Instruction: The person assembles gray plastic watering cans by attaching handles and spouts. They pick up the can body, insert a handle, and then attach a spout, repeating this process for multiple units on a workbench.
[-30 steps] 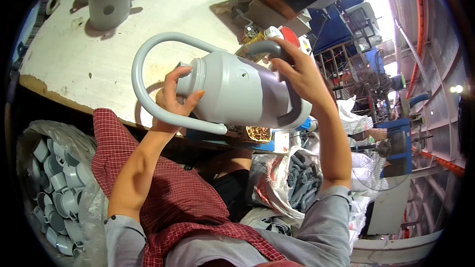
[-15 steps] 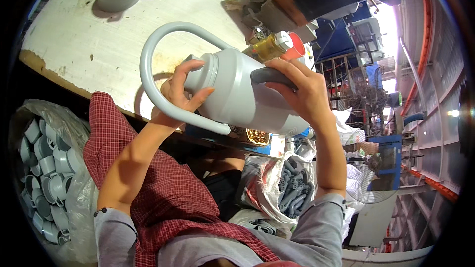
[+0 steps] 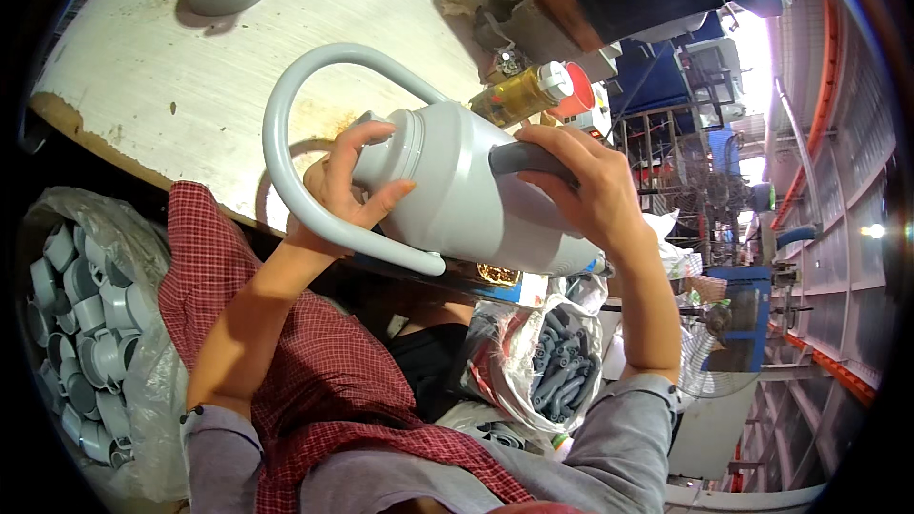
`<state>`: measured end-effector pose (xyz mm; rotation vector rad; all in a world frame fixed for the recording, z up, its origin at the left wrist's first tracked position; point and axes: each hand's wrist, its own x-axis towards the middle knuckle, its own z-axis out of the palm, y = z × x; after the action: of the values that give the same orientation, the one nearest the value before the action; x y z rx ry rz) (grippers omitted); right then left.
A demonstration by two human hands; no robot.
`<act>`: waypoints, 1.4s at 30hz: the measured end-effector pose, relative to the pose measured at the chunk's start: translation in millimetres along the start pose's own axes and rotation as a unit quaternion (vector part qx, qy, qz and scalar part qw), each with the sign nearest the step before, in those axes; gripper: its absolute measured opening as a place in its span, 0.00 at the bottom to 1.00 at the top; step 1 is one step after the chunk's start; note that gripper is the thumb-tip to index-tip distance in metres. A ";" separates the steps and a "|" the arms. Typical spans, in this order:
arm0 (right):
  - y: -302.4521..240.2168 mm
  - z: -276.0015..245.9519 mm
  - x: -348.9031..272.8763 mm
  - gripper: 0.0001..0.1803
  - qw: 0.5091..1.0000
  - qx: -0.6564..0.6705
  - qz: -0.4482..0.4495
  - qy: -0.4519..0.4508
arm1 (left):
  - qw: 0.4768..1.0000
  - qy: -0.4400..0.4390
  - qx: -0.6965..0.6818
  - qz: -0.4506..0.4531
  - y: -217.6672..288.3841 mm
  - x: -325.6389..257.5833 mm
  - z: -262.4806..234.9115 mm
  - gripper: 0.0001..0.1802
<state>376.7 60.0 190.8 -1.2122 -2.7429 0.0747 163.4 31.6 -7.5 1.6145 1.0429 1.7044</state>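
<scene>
Head view looks down on a grey plastic jug body held tilted over the edge of a white worktable, between both hands. The left hand closes round the jug's neck end, fingers curled over the collar and thumb beneath, probably to steady it and turn the opening toward the person. The right hand wraps a dark grip piece on the jug's upper side, fingers shut over it, seemingly pressing it against the wall. A long looped handle arcs out past the left hand, clear of both grips. Just beyond the right hand stand a yellowish bottle and a red cap. Below the left forearm sits a clear bag of grey cups; under the jug, a bag of grey tubes. How the dark piece joins the jug is hidden by the fingers, and the jug's base is cut off behind the right wrist.
</scene>
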 end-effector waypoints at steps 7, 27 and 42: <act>-1.4 -0.1 4.0 0.20 1.000 0.009 0.003 -0.011 | 0.998 0.012 0.034 0.060 -2.7 2.7 -1.1 0.31; 11.8 -5.0 -0.2 0.20 0.992 -0.108 -0.056 0.019 | 0.993 0.068 0.008 -0.091 22.2 22.1 13.2 0.19; 4.3 46.2 -141.5 0.11 0.930 0.093 0.051 0.353 | 0.949 0.269 0.160 -0.029 60.8 -22.2 -166.4 0.20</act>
<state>467.1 -41.1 129.1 -1.0593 -2.0017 -0.0765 8.3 -45.2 36.3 1.2972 1.6849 2.0750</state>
